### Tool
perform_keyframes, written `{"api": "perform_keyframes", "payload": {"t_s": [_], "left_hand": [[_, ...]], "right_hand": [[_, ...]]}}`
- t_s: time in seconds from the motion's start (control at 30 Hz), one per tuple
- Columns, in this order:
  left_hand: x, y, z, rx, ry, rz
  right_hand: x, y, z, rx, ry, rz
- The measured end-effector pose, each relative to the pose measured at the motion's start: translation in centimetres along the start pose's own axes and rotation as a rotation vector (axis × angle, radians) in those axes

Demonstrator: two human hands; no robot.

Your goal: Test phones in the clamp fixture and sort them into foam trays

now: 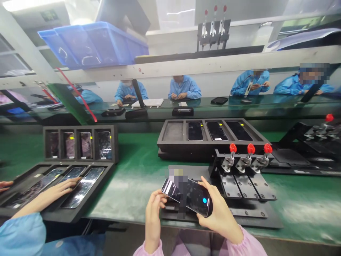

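A dark smartphone with a glossy screen and a round blue dot near its right end is held up at a tilt over the front of the bench. My right hand grips its right end between thumb and fingers. At the other end, my left hand has its curled fingers against the phone's edge. Under and behind the phone lies a black fixture base, partly hidden. To its right stands a clamp fixture with red-knobbed toggle levers and metal plates.
Behind the fixture, a stacked black foam tray holds three phones. At left, a co-worker's hand rests over phones in another foam tray; a third tray leans upright. Another clamp fixture sits far right. Several blue-clad workers sit opposite.
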State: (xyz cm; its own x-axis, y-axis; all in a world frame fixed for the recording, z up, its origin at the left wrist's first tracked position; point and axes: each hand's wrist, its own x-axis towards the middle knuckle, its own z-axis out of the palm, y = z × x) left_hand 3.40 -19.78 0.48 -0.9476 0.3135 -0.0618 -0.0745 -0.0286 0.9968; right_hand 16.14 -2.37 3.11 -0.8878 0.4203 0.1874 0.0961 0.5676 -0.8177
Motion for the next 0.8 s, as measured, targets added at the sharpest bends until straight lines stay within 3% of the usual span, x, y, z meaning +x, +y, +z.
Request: {"api": "perform_keyframes", "payload": {"t_s": [0.13, 0.3, 0.6, 0.8], "left_hand": [[0.8, 0.0, -1.4, 0.449, 0.014, 0.152], [0.8, -0.3, -1.4, 0.746, -0.037, 0.272], [0.7, -0.3, -1.2, 0.9, -0.223, 0.331], [0.6, -0.9, -1.4, 0.788, -0.241, 0.271]], "right_hand": [[0.5, 0.8, 0.2, -0.067, -0.076, -0.039], [1.0, 1.9, 0.5, -0.153, -0.127, -0.064], [1.9, 1.2, -1.0, -0.13, -0.291, 0.017], [2.1, 0.9, -1.5, -0.155, -0.318, 0.004]]}}
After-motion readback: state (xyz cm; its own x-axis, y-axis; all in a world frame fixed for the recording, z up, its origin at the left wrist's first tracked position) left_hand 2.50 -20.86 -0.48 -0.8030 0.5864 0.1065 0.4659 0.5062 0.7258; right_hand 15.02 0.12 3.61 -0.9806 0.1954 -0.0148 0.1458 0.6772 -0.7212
